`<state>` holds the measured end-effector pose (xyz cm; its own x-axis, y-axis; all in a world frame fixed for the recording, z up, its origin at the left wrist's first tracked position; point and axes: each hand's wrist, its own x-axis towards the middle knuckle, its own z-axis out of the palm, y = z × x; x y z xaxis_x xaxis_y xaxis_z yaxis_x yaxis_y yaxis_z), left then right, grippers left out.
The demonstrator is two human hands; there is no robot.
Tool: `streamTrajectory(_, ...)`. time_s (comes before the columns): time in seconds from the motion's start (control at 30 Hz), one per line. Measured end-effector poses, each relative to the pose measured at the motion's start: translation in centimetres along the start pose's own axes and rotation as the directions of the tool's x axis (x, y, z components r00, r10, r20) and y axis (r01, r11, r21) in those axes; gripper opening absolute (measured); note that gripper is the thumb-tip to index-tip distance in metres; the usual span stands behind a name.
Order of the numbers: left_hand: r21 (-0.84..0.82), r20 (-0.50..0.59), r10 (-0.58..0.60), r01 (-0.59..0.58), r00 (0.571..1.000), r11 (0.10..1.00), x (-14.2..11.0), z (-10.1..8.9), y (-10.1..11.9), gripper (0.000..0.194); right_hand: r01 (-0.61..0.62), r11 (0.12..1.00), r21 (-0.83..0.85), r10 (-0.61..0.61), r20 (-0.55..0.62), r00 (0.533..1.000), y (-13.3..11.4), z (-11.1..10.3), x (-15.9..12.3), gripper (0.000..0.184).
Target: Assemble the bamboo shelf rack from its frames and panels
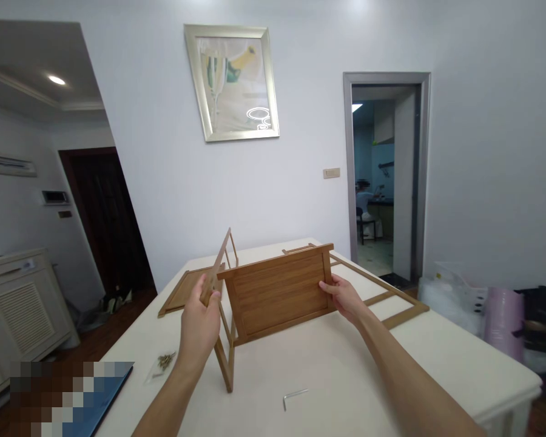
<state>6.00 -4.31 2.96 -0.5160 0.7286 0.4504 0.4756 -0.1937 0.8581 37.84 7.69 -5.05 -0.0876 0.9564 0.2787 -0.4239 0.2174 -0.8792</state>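
Note:
My left hand [200, 321] grips a narrow wooden side frame [224, 364], which stands tilted on the white table. In my right hand [343, 297] is the right end of a rectangular wooden shelf panel [279, 291], held on edge with its broad face toward me. The panel's left end meets the side frame; whether they are fastened cannot be made out. On the tabletop in front of me lies an L-shaped hex key [295, 396]. Left of my left forearm, a clear plastic bag [157, 373] rests with brass-coloured screws [165, 361] on it.
Another wooden panel [181, 291] lies flat at the table's left. A second wooden frame [404, 317] lies along the right side. The white table [473, 364] ends near a pink roll [503, 325] and plastic-wrapped items. A blue object [111, 394] is at lower left.

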Motion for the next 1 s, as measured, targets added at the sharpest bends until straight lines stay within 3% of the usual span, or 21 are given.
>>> streamTrajectory(0.17,-0.01,0.075,-0.019,0.019,0.997,1.0,-1.4,1.4,-0.9,0.065,-0.041,0.999,-0.017,0.041,-0.037,0.998,0.3,-0.8,0.3,0.035)
streamTrajectory(0.3,0.031,0.097,0.009,-0.012,0.995,0.999,-2.5,2.2,-3.3,0.046,-0.056,0.998,-0.033,0.055,-0.035,0.998,-0.1,-1.0,-0.2,0.038)
streamTrajectory(0.43,-0.037,0.069,0.042,-0.039,0.997,0.999,-2.5,2.9,-5.8,0.045,-0.081,0.995,-0.06,0.079,-0.032,0.996,-1.0,-1.3,-1.7,0.042)
streamTrajectory(0.57,-0.081,0.1,0.056,-0.048,0.993,0.996,-2.8,3.4,-7.1,0.036,-0.035,0.997,-0.071,0.033,-0.031,0.999,-0.8,-1.5,-2.6,0.043)
streamTrajectory(0.7,-0.067,0.027,0.089,-0.087,0.996,0.994,-3.4,3.8,-7.9,0.036,0.051,0.99,-0.135,-0.068,-0.122,0.99,0.3,-0.7,-2.7,0.041)
streamTrajectory(0.8,-0.087,0.025,0.041,-0.039,0.999,0.995,-3.6,3.9,-8.6,0.037,0.067,0.979,-0.191,-0.096,-0.147,0.984,1.0,-0.2,-2.8,0.038)
streamTrajectory(1.0,-0.235,0.167,-0.052,0.091,0.985,0.968,-3.3,4.0,-9.1,0.047,0.101,0.97,-0.219,-0.138,-0.16,0.977,1.2,-0.1,-3.1,0.036)
